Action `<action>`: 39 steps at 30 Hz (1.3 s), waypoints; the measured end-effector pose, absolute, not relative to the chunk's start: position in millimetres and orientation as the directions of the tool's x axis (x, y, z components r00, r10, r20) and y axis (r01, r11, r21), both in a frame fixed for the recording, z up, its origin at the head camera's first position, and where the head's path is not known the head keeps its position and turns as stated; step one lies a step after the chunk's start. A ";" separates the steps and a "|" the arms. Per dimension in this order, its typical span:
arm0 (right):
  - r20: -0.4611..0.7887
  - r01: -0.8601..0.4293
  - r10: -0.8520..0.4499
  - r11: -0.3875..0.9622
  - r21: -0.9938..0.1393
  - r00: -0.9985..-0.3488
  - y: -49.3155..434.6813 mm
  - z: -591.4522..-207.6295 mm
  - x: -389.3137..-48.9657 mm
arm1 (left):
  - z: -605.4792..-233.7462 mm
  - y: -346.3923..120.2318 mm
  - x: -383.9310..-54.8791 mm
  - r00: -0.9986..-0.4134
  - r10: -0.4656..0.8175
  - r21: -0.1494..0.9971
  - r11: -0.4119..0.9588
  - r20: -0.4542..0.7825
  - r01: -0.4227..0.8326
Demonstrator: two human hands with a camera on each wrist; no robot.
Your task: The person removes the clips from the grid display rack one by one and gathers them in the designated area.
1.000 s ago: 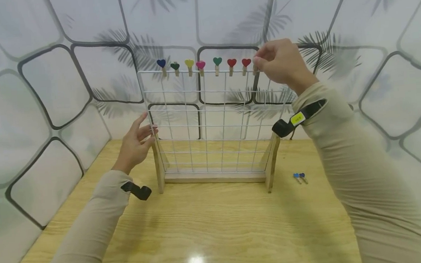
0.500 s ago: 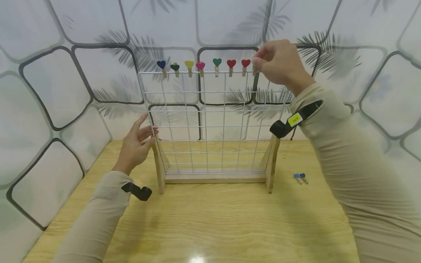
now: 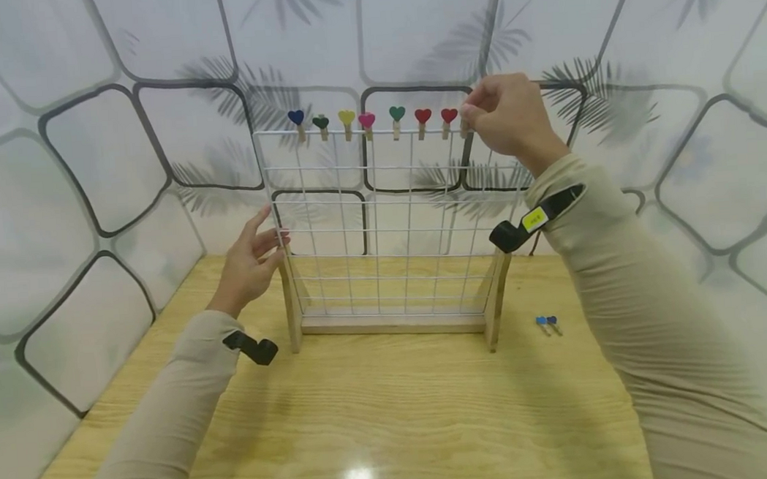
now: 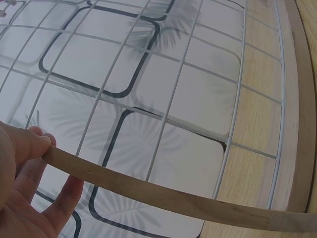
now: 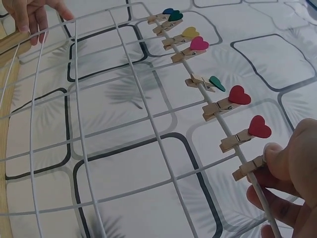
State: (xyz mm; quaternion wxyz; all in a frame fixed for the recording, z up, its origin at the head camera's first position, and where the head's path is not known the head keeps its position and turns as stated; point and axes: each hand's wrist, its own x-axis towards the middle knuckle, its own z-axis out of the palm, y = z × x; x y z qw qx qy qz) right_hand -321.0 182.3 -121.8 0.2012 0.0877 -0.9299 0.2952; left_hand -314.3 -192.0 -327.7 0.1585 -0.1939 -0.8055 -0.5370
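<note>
In the upper right of the head view, the right hand (image 3: 511,114) holds a small wooden clip (image 5: 247,168) at the top wire of the wire rack (image 3: 392,325), with the thumb pressed over the clip's upper end, so the colour there is hidden. At the left of the frame, the left hand (image 3: 247,266) pinches the upper end of the wooden post (image 4: 148,186) between thumb and fingers, which seems to steady the rack. To do this step well, I judge, the thumb and the finger should squeeze evenly until the wire sits deep in the clip's mouth, and then release slowly, so that neither the wire nor the neighbour clip is knocked. It is also good to keep this clip upright like the row, just beside the nearest red heart clip (image 3: 449,115). About containers, I see no box or tray; it is the rack that carries the clips, seven with visible hearts along its top wire, from the dark blue heart clip (image 3: 295,118) rightward. A light blue clip (image 3: 542,321) and a purplish blue clip (image 3: 552,321) lie side by side directly on the table (image 3: 367,409), right of the rack.
</note>
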 end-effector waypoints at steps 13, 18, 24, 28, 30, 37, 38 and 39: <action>0.439 -0.299 -0.022 0.761 -0.575 -0.898 182.8 -121.4 -323.3 | -328.1 -192.5 -313.4 -0.877 0.140 0.800 0.362 0.460 0.478; 0.429 -0.297 -0.018 0.746 -0.595 -0.903 183.6 -119.4 -323.0 | -328.1 -192.4 -313.5 -0.880 0.139 0.805 0.360 0.454 0.472; 0.413 -0.290 -0.018 0.740 -0.607 -0.911 188.8 -115.1 -320.5 | -326.4 -193.0 -313.8 -0.878 0.144 0.807 0.348 0.456 0.477; 0.423 -0.318 0.001 0.658 -0.683 -0.906 194.9 -111.8 -319.1 | -326.8 -191.9 -315.0 -0.875 0.147 0.805 0.345 0.462 0.483; 0.433 -0.344 0.003 0.604 -0.719 -0.901 198.3 -110.9 -318.1 | -327.2 -191.5 -315.4 -0.874 0.146 0.804 0.344 0.464 0.485; 0.444 -0.406 -0.011 0.428 -0.808 -0.896 213.9 -107.8 -313.6 | -328.1 -192.5 -315.5 -0.877 0.145 0.811 0.335 0.458 0.479; 0.444 -0.411 -0.013 0.405 -0.817 -0.896 216.1 -107.6 -313.1 | -328.1 -192.7 -315.5 -0.877 0.145 0.812 0.334 0.457 0.479; 0.446 -0.418 -0.016 0.384 -0.823 -0.895 218.2 -107.4 -312.7 | -328.0 -192.9 -315.4 -0.878 0.146 0.813 0.335 0.455 0.477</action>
